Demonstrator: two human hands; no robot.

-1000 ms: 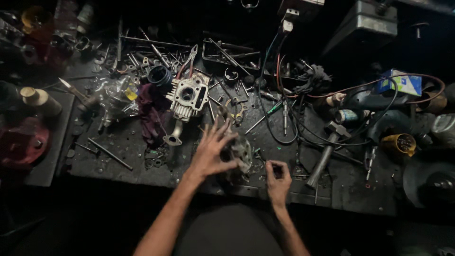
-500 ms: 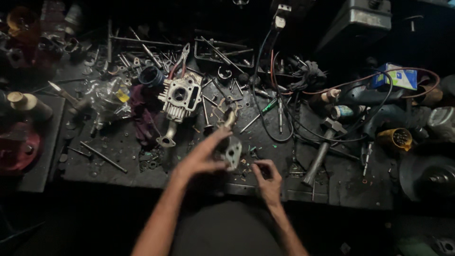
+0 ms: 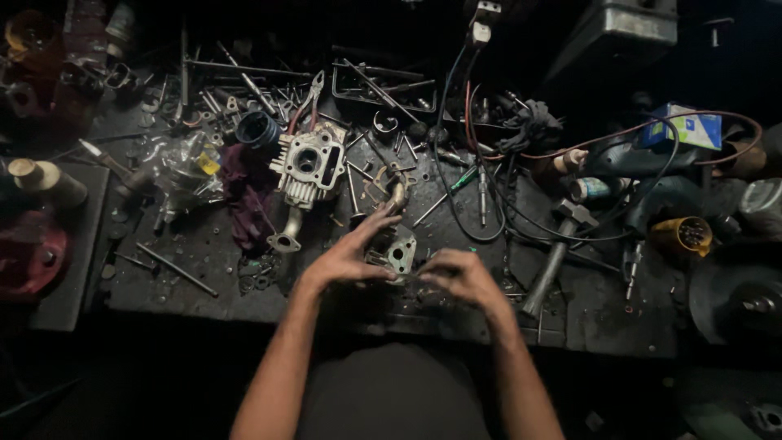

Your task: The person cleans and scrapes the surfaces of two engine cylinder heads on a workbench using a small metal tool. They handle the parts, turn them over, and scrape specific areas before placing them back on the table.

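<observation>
both hands meet low on the desk (image 3: 204,269): left hand (image 3: 346,259) holds the small metal casting (image 3: 394,251), right hand (image 3: 464,279) curled narrow beside it, contents unclear. stiff, probably heavyish; best held by its edges. beyond lies a finned cylinder head (image 3: 308,169).

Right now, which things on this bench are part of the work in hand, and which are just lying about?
In hand:
small metal housing, held by left hand
right hand, closing in beside it

Lying about:
finned engine head
hammer
red-handled pliers
green screwdriver
purple rag
yellow cup of bits
</observation>
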